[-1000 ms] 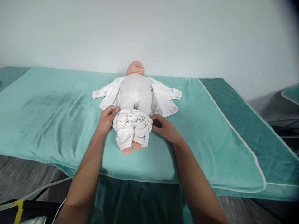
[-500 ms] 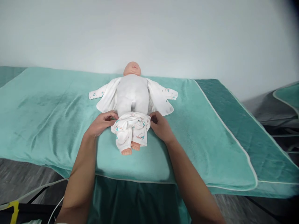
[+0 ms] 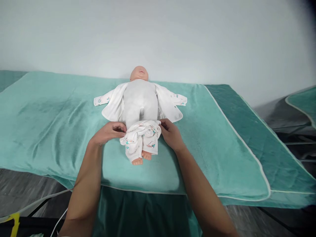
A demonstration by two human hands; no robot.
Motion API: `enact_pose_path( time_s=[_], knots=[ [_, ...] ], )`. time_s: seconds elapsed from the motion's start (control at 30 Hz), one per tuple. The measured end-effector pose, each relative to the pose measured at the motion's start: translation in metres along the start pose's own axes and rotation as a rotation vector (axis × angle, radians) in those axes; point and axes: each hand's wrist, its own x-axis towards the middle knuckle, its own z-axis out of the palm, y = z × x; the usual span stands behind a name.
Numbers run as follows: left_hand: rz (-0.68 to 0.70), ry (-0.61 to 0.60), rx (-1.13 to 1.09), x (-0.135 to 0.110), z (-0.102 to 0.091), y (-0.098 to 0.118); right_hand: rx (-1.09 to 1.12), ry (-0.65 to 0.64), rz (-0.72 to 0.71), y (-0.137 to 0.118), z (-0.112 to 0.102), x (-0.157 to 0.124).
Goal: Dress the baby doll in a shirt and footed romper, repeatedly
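Observation:
A baby doll (image 3: 140,98) lies on its back, head toward the wall and feet toward me. Its white printed jacket (image 3: 170,102) hangs open, both sleeves spread sideways. White printed baby pants (image 3: 142,136) are bunched round the doll's lower legs, with its bare feet (image 3: 142,158) poking out of the cuffs. At the left edge of the waistband, my left hand (image 3: 111,131) pinches the cloth between thumb and fingers. My right hand (image 3: 171,133) grips the waistband's opposite side, its fingertips partly hidden by the fabric.
A light green blanket (image 3: 209,148) covers the darker green bed (image 3: 266,148), which stands against a pale wall (image 3: 158,36). White cables (image 3: 46,199) and a yellow strap (image 3: 15,225) are at the lower left. Another green-covered surface (image 3: 302,103) shows at far right.
The pants and the doll's feet have shifted slightly to the right, with both hands still at the waistband. The doll's upper body and jacket look nearly the same.

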Motion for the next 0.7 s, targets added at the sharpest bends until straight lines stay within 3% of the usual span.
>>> enact_pose_path(
  time_s=[0.4,0.63,0.7],
  knots=[
    [0.144,-0.041,-0.08,0.002,-0.001,-0.004,0.035,-0.108,0.024,-0.013,-0.006,-0.001],
    [0.047,0.022,-0.181,0.0,0.001,-0.012,0.185,-0.075,0.047,-0.014,-0.01,-0.002],
    [0.074,0.1,-0.204,0.002,0.004,-0.014,0.21,-0.038,0.046,-0.013,-0.01,-0.002]
  ],
)
